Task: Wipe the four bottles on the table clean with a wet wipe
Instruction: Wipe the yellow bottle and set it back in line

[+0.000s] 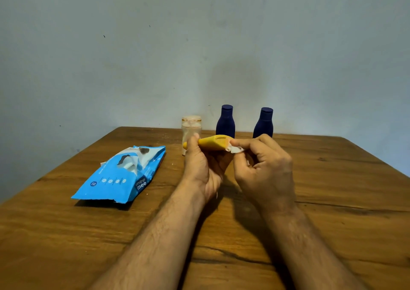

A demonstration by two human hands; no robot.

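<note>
bottle in hand: yellow bottle (212,143), held on its side above the table (332,179), in front of the other three
long axis: roughly left-right across the view, cap end left, base end right, slight tilt
left hand (203,167): curled round the cap end, thumb on top, gripping it from below
right hand (264,167): fingers curled, pinching the wet wipe (236,149) against the base end
wipe vs fingers: small white wad between right fingertips and bottle base, touching both; most of it hidden by the fingers
key relation: bottle body runs leftward from the right fingertips toward the left hand; a stroke along that axis would probably cover the unwiped body
nearer hand: right hand is the working one, at the base; left only holds and can rotate
likely step: wiping the base of the first bottle, judged from position only
remaining: clear bottle (191,130) and two dark blue bottles (225,122) (263,123) upright at the far table edge, well apart from both hands
wipe pack (121,175): blue, lying flat left of the left hand, flap open
risk: thin grip on the cap end; bottle could pivot if pressed hard at the base
</note>
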